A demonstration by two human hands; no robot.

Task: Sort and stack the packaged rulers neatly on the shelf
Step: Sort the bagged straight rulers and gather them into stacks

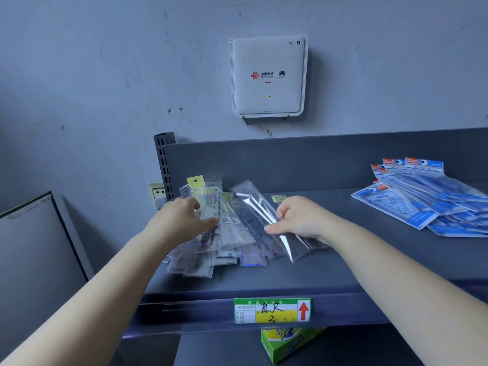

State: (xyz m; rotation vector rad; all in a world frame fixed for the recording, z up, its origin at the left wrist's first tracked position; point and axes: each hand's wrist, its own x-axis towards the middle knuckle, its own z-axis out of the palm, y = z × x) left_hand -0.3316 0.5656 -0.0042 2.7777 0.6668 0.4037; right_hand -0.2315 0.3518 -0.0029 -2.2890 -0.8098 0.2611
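We see the sorting step under way on the grey shelf (356,262). Our right hand (298,220) pinches a clear-sleeved dark ruler (260,220) at the right edge of the loose ruler pile (224,241); our left hand (182,220) rests on that pile with fingers extended, clamping nothing. Blue geometry sets (427,196) lie fanned well apart, far right. We judge the next move requires lifting the pinched ruler free and aligning it with matching packs.
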